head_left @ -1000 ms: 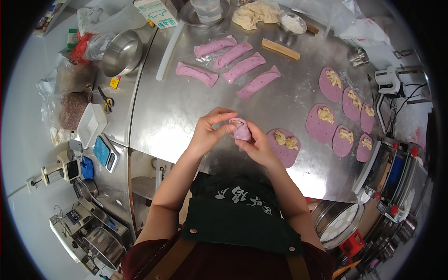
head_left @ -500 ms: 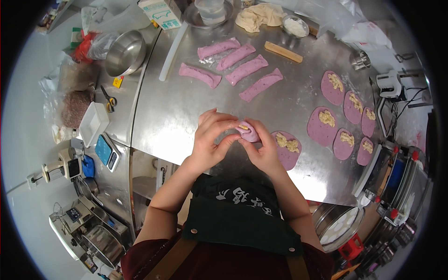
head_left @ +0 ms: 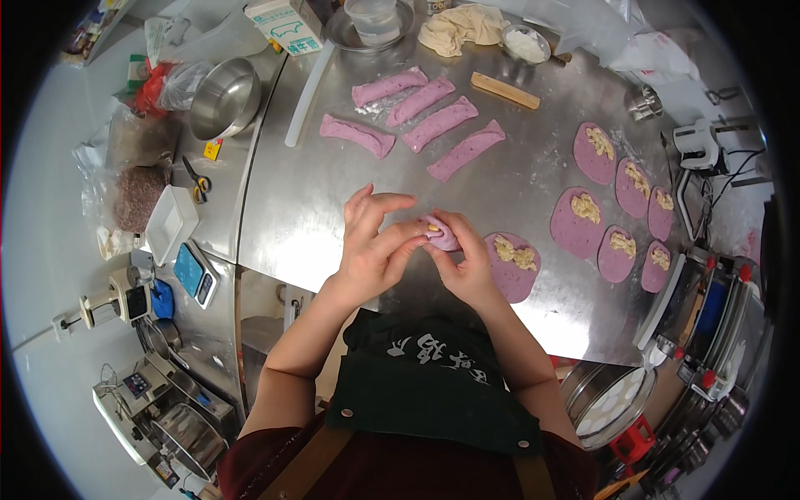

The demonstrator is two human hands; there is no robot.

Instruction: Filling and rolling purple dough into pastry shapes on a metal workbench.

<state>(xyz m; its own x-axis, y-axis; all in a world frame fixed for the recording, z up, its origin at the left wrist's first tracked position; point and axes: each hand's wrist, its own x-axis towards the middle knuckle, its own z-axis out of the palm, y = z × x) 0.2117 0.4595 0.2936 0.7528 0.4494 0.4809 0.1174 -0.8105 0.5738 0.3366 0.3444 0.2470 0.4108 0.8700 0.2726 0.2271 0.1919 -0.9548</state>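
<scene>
Between my hands, above the near edge of the steel table, is a folded piece of purple dough [head_left: 444,237] with a little yellow filling showing at its open end. My left hand [head_left: 372,242] pinches that end with thumb and forefinger, its other fingers raised. Around the dough's right side, my right hand [head_left: 467,259] is closed. Close by on the right lies a flat purple dough oval [head_left: 510,283] topped with pale yellow filling [head_left: 515,252]. Farther right are several more topped ovals [head_left: 574,234]. Several rolled dough pieces [head_left: 440,125] lie beyond my hands.
A wooden stick [head_left: 506,90], a bowl of white flour [head_left: 526,44] and a cloth [head_left: 461,30] lie at the far side. A long white rod [head_left: 307,100] is at the far left. Scissors [head_left: 197,179], a scale [head_left: 195,271] and a steel bowl [head_left: 225,98] occupy the left counter.
My left hand's fingers have lifted and spread away from the dough, while its thumb and forefinger press at the open end. Less filling shows there. My right hand has hardly moved.
</scene>
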